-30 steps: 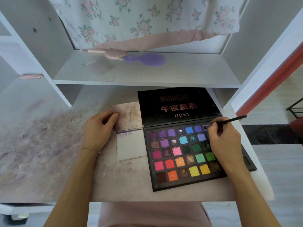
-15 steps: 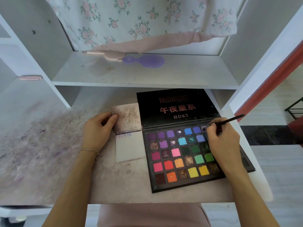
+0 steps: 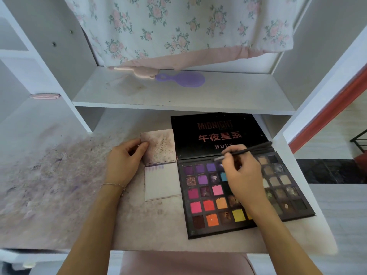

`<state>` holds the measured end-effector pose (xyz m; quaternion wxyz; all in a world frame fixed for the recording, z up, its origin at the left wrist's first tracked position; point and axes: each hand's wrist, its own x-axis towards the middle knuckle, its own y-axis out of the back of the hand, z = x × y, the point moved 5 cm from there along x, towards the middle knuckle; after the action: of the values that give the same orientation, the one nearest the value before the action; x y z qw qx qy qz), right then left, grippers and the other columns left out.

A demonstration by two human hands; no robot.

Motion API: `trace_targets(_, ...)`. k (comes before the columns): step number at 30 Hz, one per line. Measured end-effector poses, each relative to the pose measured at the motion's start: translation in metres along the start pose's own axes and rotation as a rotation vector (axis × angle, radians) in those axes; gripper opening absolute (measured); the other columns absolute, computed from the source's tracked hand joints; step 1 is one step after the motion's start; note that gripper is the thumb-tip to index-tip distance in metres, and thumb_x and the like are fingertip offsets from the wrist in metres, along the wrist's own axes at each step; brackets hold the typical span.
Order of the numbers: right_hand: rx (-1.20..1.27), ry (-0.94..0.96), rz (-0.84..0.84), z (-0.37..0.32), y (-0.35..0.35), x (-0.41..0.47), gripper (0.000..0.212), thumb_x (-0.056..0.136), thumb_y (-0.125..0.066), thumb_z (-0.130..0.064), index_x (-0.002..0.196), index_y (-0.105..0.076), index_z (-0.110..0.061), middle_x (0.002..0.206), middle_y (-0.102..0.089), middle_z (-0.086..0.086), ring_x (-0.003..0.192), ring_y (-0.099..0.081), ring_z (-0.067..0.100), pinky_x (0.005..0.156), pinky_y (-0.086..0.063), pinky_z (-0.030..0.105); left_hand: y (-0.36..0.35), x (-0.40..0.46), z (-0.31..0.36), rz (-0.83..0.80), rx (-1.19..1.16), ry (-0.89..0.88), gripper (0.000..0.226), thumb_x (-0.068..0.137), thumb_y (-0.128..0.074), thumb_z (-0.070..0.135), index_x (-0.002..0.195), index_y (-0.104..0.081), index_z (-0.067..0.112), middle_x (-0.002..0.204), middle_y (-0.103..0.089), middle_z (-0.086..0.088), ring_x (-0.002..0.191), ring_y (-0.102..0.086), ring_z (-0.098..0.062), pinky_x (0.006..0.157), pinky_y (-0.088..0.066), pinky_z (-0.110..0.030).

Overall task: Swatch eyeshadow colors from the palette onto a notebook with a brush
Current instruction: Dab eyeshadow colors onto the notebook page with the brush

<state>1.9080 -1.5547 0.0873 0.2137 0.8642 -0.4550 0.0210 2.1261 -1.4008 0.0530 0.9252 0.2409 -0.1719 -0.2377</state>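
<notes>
Brush [image 3: 246,151] position governs the coming move: its long axis runs from upper right down to lower left, with the tip at the lower-left end pointing toward the notebook [image 3: 161,182]. The right hand [image 3: 243,175] pinches the brush and hovers over the upper middle of the palette [image 3: 208,203]. The notebook lies open just left of the palette, touching its edge, with a row of purple swatches [image 3: 155,167] at the top of the lower page. The left hand [image 3: 124,163] grips the notebook's upper-left edge, thumb on the page. Compared with the earlier frames, the right hand has shifted left from the palette's upper-right pans, uncovering the neutral shades; the left hand is unchanged.
</notes>
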Motion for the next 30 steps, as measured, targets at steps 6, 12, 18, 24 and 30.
trace_targets(6, 0.077, 0.029, -0.148, -0.013, -0.043, -0.001, 0.018, 0.086, -0.054, -0.012, 0.08, -0.052, -0.029, 0.07, -0.061, -0.001, 0.067, -0.058, 0.013, 0.057, -0.047, 0.02, 0.0, -0.001, 0.0, 0.0, 0.018, -0.002, 0.015, 0.086, -0.06, 0.025, 0.095, -0.071, 0.019, 0.083, -0.067, 0.009, 0.079, -0.062, -0.011, 0.07, -0.045, -0.02)
trace_targets(12, 0.046, 0.023, -0.268, -0.017, -0.078, -0.003, 0.014, 0.084, -0.058, -0.013, 0.077, -0.053, -0.024, 0.068, -0.062, -0.003, 0.065, -0.058, 0.007, 0.055, -0.046, 0.013, 0.001, -0.001, 0.001, -0.008, 0.01, -0.01, 0.014, 0.086, -0.059, 0.025, 0.093, -0.071, 0.02, 0.085, -0.068, 0.008, 0.077, -0.061, -0.006, 0.07, -0.046, -0.018)
trace_targets(18, 0.007, 0.013, -0.265, -0.013, -0.082, -0.003, 0.015, 0.085, -0.057, -0.011, 0.078, -0.051, -0.023, 0.066, -0.059, -0.002, 0.062, -0.054, 0.006, 0.052, -0.044, 0.011, 0.001, 0.0, 0.0, -0.018, -0.029, 0.001, 0.014, 0.086, -0.06, 0.024, 0.091, -0.071, 0.015, 0.086, -0.071, -0.002, 0.082, -0.064, -0.019, 0.077, -0.052, -0.041)
trace_targets(24, -0.014, -0.001, -0.308, -0.012, -0.086, -0.003, 0.014, 0.086, -0.056, -0.013, 0.078, -0.05, -0.022, 0.066, -0.057, -0.004, 0.06, -0.052, -0.001, 0.051, -0.043, 0.01, 0.001, 0.0, 0.0, -0.018, -0.028, 0.006, 0.016, 0.086, -0.06, 0.024, 0.095, -0.071, 0.016, 0.089, -0.071, -0.002, 0.083, -0.064, -0.02, 0.079, -0.052, -0.042)
trace_targets(30, -0.034, 0.005, -0.33, -0.012, -0.087, -0.003, 0.017, 0.085, -0.055, -0.012, 0.074, -0.047, -0.023, 0.061, -0.052, -0.007, 0.054, -0.05, -0.004, 0.048, -0.038, 0.009, 0.002, -0.001, 0.003, -0.013, -0.022, -0.001, 0.015, 0.086, -0.06, 0.023, 0.094, -0.071, 0.016, 0.088, -0.071, 0.0, 0.082, -0.064, -0.019, 0.079, -0.052, -0.039)
